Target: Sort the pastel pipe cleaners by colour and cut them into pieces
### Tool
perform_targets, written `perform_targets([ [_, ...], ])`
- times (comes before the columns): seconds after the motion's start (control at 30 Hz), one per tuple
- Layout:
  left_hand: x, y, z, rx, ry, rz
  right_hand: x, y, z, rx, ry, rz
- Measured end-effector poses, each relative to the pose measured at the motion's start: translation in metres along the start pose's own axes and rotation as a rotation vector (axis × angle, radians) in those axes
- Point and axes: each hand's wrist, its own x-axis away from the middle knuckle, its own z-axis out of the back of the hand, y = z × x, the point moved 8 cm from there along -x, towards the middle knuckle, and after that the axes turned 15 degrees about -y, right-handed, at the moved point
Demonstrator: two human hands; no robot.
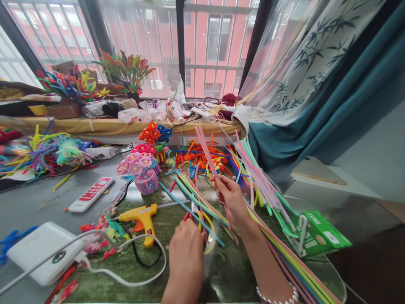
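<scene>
Left hand (186, 247) grips a red-handled tool (187, 215) while right hand (228, 195) pinches pink stems (206, 151)

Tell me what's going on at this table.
A person's right hand holds up a bunch of pink stems between its fingers. The left hand is low over the table, at something red mostly hidden by it. A yellow glue gun lies to the left, with a pot of pink flowers behind it and loose colored stems around.

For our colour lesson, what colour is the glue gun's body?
Yellow glue gun, clearest in the head view.
</scene>
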Motion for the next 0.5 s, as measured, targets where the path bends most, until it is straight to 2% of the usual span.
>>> perform_targets([
  [0.17,-0.001,0.002,0.006,0.023,-0.045,0.046,0.001,-0.002,-0.012,0.211,-0.003,0.023],
  [0.37,-0.004,0.000,0.006,-0.010,0.001,0.053,0.009,0.016,-0.039,0.619,0.051,0.003],
  [0.5,-0.002,-0.010,0.006,0.005,0.043,0.102,0.009,0.026,-0.042,0.825,0.059,-0.040],
])
